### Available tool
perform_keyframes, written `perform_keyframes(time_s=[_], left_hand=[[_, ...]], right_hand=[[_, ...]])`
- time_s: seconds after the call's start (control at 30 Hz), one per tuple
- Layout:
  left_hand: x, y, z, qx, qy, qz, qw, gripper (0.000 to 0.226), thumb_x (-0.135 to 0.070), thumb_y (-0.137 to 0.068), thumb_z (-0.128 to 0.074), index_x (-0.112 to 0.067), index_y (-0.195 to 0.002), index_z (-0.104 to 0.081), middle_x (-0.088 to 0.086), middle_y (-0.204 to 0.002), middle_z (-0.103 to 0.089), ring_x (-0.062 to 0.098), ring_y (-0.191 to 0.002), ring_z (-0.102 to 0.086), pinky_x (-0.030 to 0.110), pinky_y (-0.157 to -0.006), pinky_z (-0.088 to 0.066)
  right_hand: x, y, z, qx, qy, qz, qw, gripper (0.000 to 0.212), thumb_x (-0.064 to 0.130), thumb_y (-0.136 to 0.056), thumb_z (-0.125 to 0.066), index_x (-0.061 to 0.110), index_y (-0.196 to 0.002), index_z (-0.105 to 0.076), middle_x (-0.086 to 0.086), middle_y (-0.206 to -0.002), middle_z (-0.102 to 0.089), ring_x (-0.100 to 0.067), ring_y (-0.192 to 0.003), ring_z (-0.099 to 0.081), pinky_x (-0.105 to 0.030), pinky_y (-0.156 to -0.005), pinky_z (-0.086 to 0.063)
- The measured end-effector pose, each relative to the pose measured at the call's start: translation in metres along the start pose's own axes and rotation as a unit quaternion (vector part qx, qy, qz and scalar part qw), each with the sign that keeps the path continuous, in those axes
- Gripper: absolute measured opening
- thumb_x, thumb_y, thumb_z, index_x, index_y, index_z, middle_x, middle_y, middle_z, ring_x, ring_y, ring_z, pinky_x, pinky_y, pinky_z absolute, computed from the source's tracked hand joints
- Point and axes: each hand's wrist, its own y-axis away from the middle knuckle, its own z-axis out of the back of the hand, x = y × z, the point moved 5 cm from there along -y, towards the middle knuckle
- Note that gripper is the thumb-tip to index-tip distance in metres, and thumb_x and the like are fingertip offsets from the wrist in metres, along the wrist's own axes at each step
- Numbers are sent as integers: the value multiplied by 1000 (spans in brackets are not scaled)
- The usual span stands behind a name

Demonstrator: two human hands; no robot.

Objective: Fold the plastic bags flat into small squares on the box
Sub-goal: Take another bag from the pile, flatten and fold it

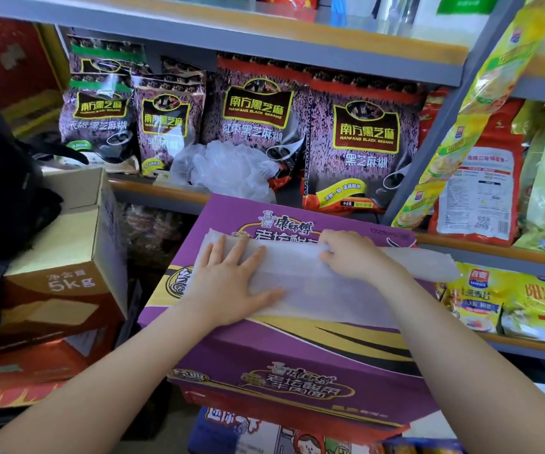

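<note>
A translucent white plastic bag (300,283) lies spread in a long strip across the top of a purple noodle box (284,352). Its right end hangs past the box's right edge. My left hand (232,283) lies flat with straight fingers on the bag's left part, pressing it down. My right hand (353,253) has curled fingers pinching the bag's far edge near the middle, lifting it into a fold. A heap of crumpled clear plastic bags (228,168) sits on the shelf just behind the box.
Grey metal shelves (264,44) carry black sesame packs (362,142) behind the box and yellow cereal packs (500,299) to the right. A brown cardboard box (65,257) with a black bag (6,188) on it stands at the left.
</note>
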Motion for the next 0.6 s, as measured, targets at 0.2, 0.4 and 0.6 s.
perform_keyframes(time_s=[0.2, 0.4, 0.6], left_hand=[[8, 2, -4, 22, 11, 16, 1000, 115, -96, -36, -1, -49, -141, 2, 7, -155, 13, 34, -141, 12, 42, -114, 5], [8, 5, -6, 14, 0, 26, 1000, 126, -96, -26, 15, -46, -142, 6, 12, -155, 13, 35, -141, 11, 42, -114, 4], [6, 6, -5, 16, 1, 27, 1000, 133, -97, -20, 16, -45, -142, 7, 13, -155, 12, 34, -141, 12, 42, -114, 4]], right_hand=[[-6, 3, -1, -21, 67, -80, 994, 30, 12, -88, -41, 10, -118, -43, -12, -120, -56, -33, -115, -49, -41, -96, -30], [28, 22, -1, -134, 65, -1, 989, 51, 15, -93, -41, 12, -142, -26, -11, -153, -21, -29, -141, -17, -42, -115, -13], [62, 27, -39, -40, -18, 125, 991, 64, 47, -98, -27, 21, -150, -3, 2, -158, 12, -14, -145, 8, -34, -116, 5]])
